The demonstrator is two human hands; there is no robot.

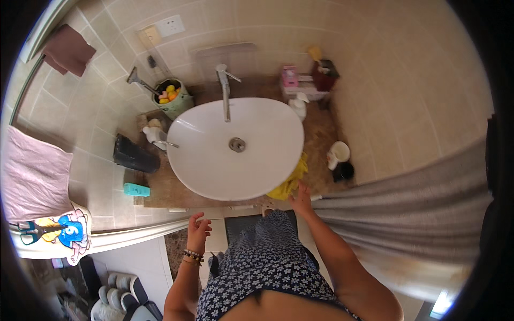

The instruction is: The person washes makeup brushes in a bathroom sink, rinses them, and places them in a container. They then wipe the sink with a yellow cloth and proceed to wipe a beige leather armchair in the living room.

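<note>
My left hand (pixel 199 232) is raised in front of the counter, left of my body, with its fingers apart and loosely bent and nothing in them. My right hand (pixel 301 200) is at the counter's front edge, its fingers spread beside a crumpled yellow cloth (pixel 286 187); whether the fingertips touch the cloth I cannot tell. The cloth lies on the brown counter (pixel 321 140), against the lower right rim of a white oval washbasin (pixel 200 160). A chrome faucet (pixel 225 92) stands behind the basin, above a metal drain (pixel 237 145).
Around the basin stand a green bin (pixel 176 104) holding toys, a white pump bottle (pixel 154 135), a black cylindrical container (pixel 136 154), a turquoise box (pixel 137 189), another white pump bottle (pixel 298 107), a white cup (pixel 340 152) and a black cup (pixel 343 171). A gray curtain (pixel 401 208) hangs at right.
</note>
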